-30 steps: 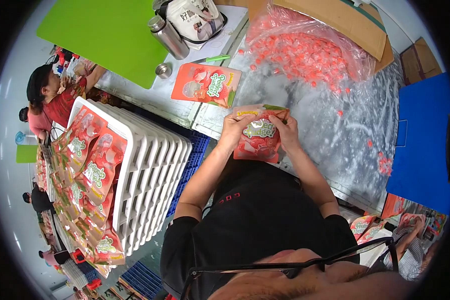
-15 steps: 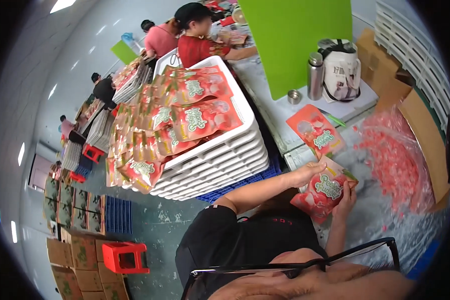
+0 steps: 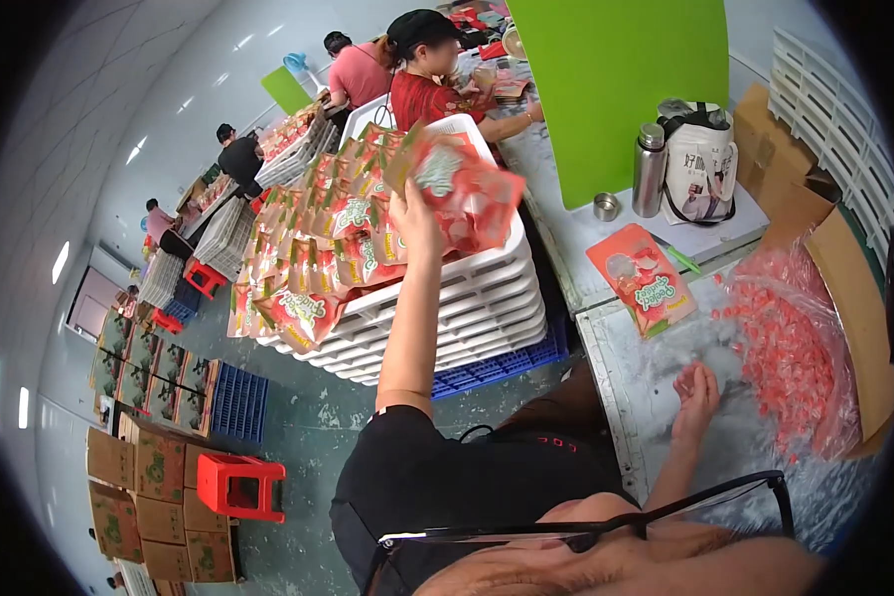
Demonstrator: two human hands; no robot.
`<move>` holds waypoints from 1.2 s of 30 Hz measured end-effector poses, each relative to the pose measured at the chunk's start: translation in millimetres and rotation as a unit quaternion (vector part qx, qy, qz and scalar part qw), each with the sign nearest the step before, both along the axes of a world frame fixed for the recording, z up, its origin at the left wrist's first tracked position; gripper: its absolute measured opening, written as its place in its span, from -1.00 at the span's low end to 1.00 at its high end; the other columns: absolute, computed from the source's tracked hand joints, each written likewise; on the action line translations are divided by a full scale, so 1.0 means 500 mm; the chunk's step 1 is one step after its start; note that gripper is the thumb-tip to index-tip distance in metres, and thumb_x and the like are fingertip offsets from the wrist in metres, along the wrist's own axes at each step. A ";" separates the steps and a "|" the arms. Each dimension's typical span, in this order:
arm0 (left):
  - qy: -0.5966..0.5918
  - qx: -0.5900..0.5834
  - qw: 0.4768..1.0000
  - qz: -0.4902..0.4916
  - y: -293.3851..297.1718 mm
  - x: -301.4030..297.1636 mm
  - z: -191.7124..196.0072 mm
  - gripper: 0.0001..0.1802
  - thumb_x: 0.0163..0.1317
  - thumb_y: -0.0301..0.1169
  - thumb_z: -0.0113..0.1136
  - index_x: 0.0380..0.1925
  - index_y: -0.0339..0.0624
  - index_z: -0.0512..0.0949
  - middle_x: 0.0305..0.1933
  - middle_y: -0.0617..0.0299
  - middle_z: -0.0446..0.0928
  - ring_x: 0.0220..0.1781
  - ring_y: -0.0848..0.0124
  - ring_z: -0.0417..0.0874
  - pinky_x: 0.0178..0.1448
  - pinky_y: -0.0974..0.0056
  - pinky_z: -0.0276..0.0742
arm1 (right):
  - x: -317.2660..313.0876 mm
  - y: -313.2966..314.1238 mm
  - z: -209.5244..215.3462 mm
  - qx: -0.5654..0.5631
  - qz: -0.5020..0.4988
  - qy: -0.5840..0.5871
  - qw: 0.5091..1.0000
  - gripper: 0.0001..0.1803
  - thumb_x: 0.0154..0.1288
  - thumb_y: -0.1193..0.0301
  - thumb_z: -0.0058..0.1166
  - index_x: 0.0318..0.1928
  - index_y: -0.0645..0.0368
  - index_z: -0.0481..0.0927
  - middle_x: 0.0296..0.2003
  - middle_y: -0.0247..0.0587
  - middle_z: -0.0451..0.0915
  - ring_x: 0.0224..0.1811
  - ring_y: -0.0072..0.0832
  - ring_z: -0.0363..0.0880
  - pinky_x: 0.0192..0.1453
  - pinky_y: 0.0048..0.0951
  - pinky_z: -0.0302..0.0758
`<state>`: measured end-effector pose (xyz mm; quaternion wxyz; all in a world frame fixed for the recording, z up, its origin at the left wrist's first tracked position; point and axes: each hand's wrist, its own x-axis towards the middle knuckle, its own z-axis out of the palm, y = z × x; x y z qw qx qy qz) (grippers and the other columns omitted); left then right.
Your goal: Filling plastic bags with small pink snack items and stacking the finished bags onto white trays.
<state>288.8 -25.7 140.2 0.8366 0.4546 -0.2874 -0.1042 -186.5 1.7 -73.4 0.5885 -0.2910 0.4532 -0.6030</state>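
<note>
My left hand [image 3: 414,221] grips a red and tan snack pouch [image 3: 477,204] by its end, above the white stacked trays [image 3: 467,308] on my left. The held pouch is blurred by motion. Rows of similar pouches [image 3: 303,238] overlap in the top tray. My right hand [image 3: 700,395] is over the metal-topped table [image 3: 621,363], its fingers curled together; what they hold, if anything, I cannot make out. Another red pouch [image 3: 644,281] lies flat on the table beyond that hand. To its right spreads a heap of small pink wrapped pieces [image 3: 790,348] on clear plastic.
A green panel [image 3: 626,89], a steel flask [image 3: 650,169], its cup [image 3: 606,206], a white bag [image 3: 698,164] and a green pen-like tool [image 3: 682,258] are at the table's far side. A co-worker in red [image 3: 427,99] works beyond the trays. A red stool [image 3: 240,485] stands left.
My left hand has swung left from the table to the trays, carrying the pouch. My right hand has let go of that pouch and stays over the table.
</note>
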 end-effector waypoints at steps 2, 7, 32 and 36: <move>-0.321 0.161 0.861 0.360 0.012 0.119 -0.065 -0.33 0.32 -0.34 0.17 0.37 -0.38 0.23 0.43 -0.30 0.22 0.44 -0.03 0.32 0.45 -0.05 0.28 | -0.001 0.008 -0.025 0.018 0.017 -0.006 1.000 -0.73 0.50 0.31 0.02 0.05 0.18 0.58 -0.23 -0.33 0.61 -0.27 -0.60 0.57 -0.14 -0.50 0.58; -0.540 0.344 0.599 0.480 -0.008 -0.019 0.027 -0.18 0.16 -0.38 0.20 0.43 -0.35 0.18 0.49 -0.39 0.08 0.58 -0.34 -0.11 0.52 -0.46 -0.27 | -0.037 0.016 -0.060 0.049 -0.001 0.002 0.999 -0.75 0.49 0.32 0.03 0.01 0.19 0.60 -0.25 -0.34 0.61 -0.28 -0.60 0.55 -0.15 -0.51 0.56; -0.576 0.753 0.279 0.154 -0.115 0.215 0.008 -0.23 0.36 -0.07 -0.14 0.55 0.02 0.02 0.66 0.09 -0.21 0.67 -0.01 -0.22 0.39 -0.67 -0.37 | 0.562 -0.087 0.294 -0.615 0.215 0.476 0.591 -0.31 0.14 0.36 0.30 0.32 0.09 0.40 0.22 -0.13 0.44 0.35 -0.11 0.33 0.40 0.02 0.22; -0.567 0.747 0.298 0.180 -0.110 0.253 -0.016 -0.11 0.26 -0.10 0.03 0.55 -0.03 -0.02 0.66 0.07 -0.22 0.66 -0.04 -0.25 0.39 -0.67 -0.38 | 0.575 -0.077 0.298 -0.617 0.202 0.479 0.591 -0.27 0.09 0.37 0.33 0.31 0.10 0.41 0.17 -0.14 0.45 0.32 -0.15 0.33 0.36 -0.01 0.25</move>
